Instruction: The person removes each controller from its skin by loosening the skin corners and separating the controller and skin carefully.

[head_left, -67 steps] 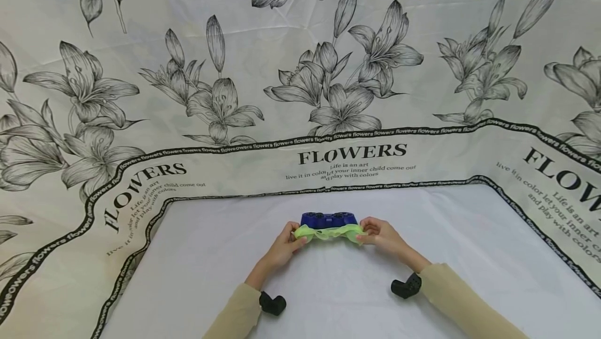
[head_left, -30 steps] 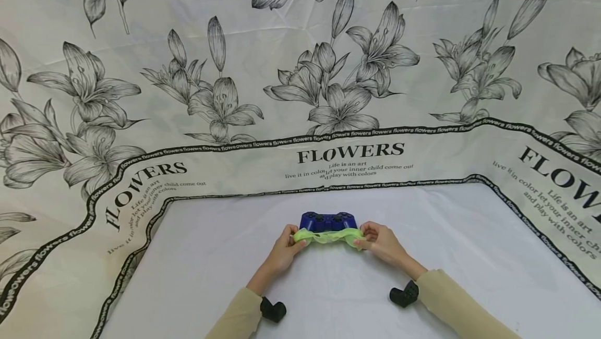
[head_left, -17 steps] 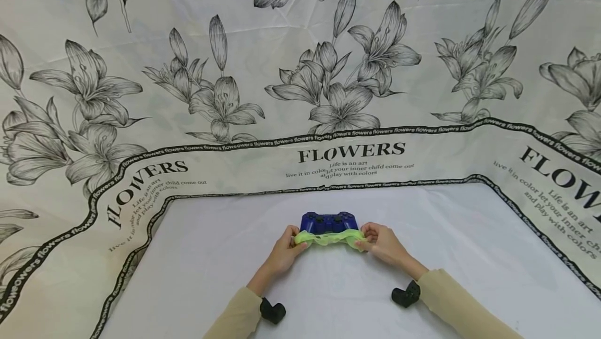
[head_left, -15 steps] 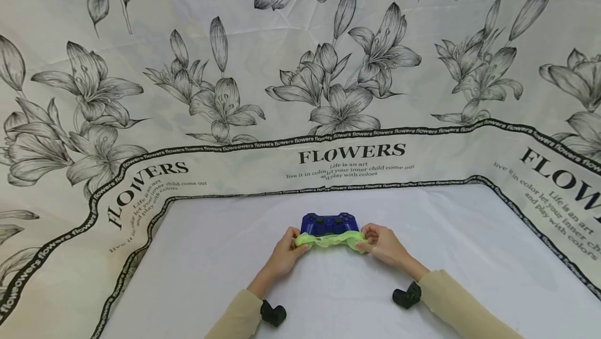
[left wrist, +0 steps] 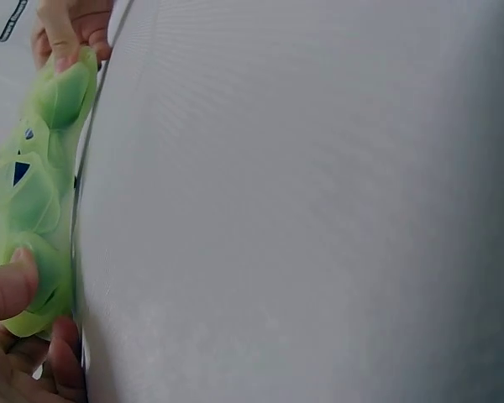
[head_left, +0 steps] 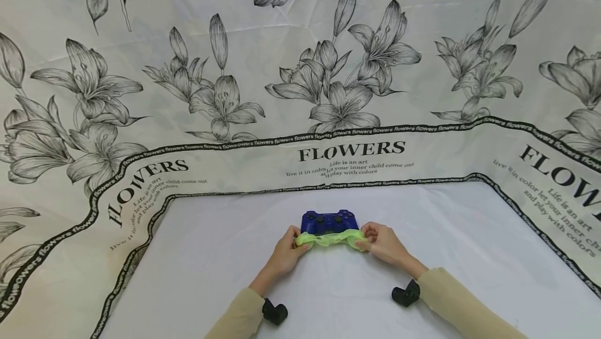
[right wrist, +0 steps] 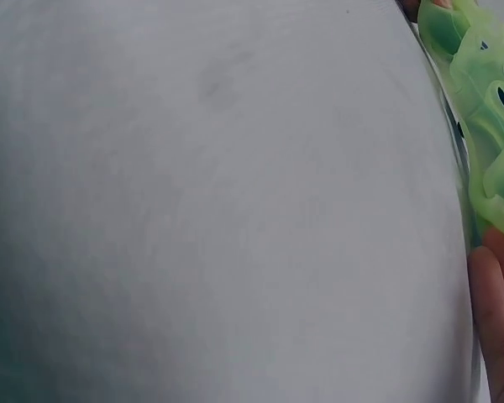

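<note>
A blue game controller (head_left: 328, 221) with two dark thumbsticks is held in the middle of the head view, its near part covered by a translucent lime-green silicone cover (head_left: 328, 238). My left hand (head_left: 284, 253) pinches the cover's left end, thumb on top and fingers beneath. At the opposite end, my right hand (head_left: 385, 244) pinches the cover between thumb and fingers. In the left wrist view the soft green cover (left wrist: 46, 180) looks bunched, with bits of blue showing through its openings. The controller's grips are hidden under it.
A white cloth-covered table (head_left: 225, 234) spreads below the hands. Behind it hangs a floral-printed curtain (head_left: 281, 68) with a black lettered border. Black wrist devices sit by the left sleeve (head_left: 239, 313) and the right sleeve (head_left: 462, 300).
The controller has tilted so that more of its button face and both thumbsticks show above the cover. Both hands keep their pinch and have barely shifted.
</note>
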{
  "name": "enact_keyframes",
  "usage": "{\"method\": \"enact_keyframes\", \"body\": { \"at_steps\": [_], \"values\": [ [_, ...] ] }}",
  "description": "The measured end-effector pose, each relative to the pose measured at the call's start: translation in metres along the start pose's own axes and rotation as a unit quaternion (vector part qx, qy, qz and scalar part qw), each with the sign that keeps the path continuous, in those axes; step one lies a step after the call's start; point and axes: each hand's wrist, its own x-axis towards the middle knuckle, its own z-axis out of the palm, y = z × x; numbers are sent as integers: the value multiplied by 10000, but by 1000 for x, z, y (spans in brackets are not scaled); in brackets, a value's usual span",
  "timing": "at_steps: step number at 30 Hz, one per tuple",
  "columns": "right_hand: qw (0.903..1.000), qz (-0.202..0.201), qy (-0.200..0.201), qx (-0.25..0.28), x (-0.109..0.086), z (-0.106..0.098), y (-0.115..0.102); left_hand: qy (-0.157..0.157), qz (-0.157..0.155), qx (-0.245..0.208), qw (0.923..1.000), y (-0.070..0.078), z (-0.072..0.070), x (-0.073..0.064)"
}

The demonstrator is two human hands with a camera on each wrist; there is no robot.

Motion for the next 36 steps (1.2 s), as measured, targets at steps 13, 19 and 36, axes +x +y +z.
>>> {"method": "enact_keyframes", "body": {
  "at_steps": [13,19,36],
  "values": [
    [9993,-295,66,-228,-2,5,-5,226,-76,303,9993,0,-2,-6],
    [9993,-276,82,-229,-1,5,-6,321,-82,307,9990,4,-1,-8],
    [9996,-228,-77,-155,1,10,-9,450,-368,486,9971,9,-5,-15]
  ]
}}
